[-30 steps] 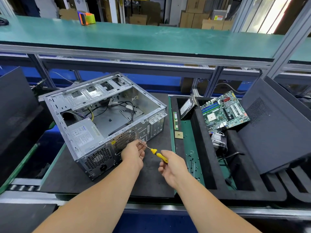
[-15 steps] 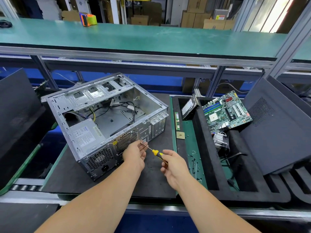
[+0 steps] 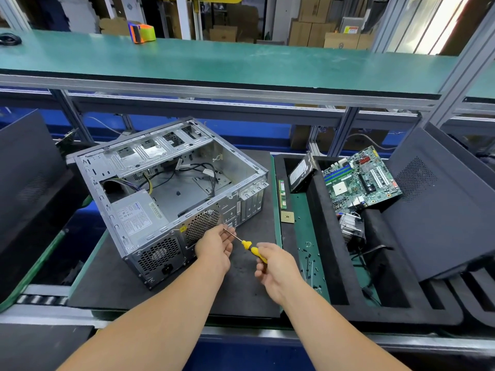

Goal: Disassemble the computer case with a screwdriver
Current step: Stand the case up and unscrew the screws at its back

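An open grey metal computer case [image 3: 166,199] lies on its side on a black mat [image 3: 241,290], rear panel facing me, with the power supply [image 3: 139,214] and loose cables still inside. My right hand [image 3: 276,266] grips the yellow-and-black handle of a screwdriver [image 3: 250,249]. Its thin shaft points up-left to my left hand [image 3: 215,249], whose fingertips pinch around the tip just in front of the rear fan grille [image 3: 202,226]. Whether a screw is between those fingers is hidden.
Right of the case, a black foam tray [image 3: 329,263] holds a RAM stick [image 3: 282,194], a CPU [image 3: 287,217], loose screws [image 3: 310,263], a hard drive [image 3: 301,172], a motherboard [image 3: 361,180] and a heatsink [image 3: 351,228]. Dark side panels lean at far right [image 3: 439,210] and left [image 3: 24,178]. A green shelf [image 3: 241,62] runs overhead.
Both hands stay almost still at the case's rear. The left fingers close a little more around the screwdriver tip. The view has shifted slightly.
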